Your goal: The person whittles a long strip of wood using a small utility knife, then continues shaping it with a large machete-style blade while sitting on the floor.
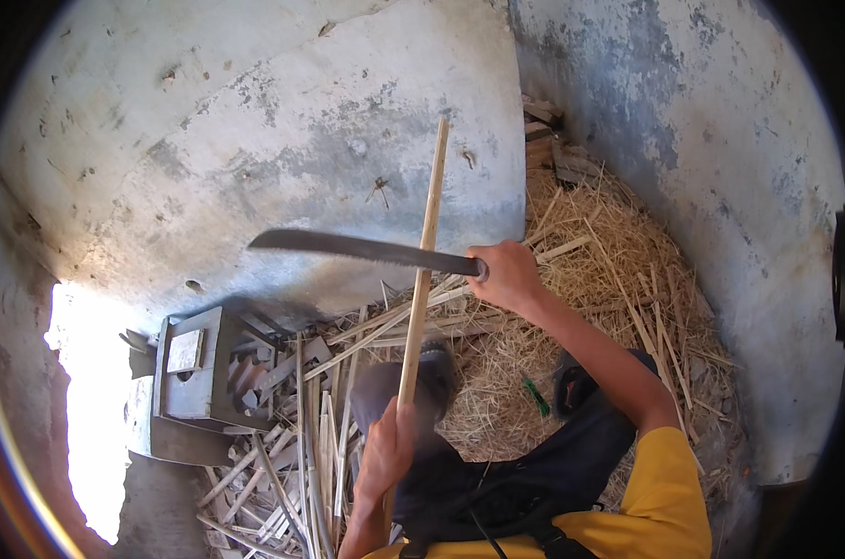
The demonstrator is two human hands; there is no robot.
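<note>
My left hand [387, 451] is wrapped round the lower part of a long, pale strip of split bamboo or wood [423, 279], which stands nearly upright in front of me. In my right hand [508, 276] is the handle of a machete [357, 248]. Its long dark blade points left and crosses the strip a little above mid-length. Whether the blade touches the strip or passes in front of it, I cannot tell. The strip's lower end is hidden by my left hand and forearm.
Pale shavings [497, 391] cover the floor around my feet. Cut strips [334, 419] lie in a heap at the left, beside a grey box [195, 363]. A small green object [537, 397] lies by my right shoe. Weathered walls [283, 121] stand ahead and right.
</note>
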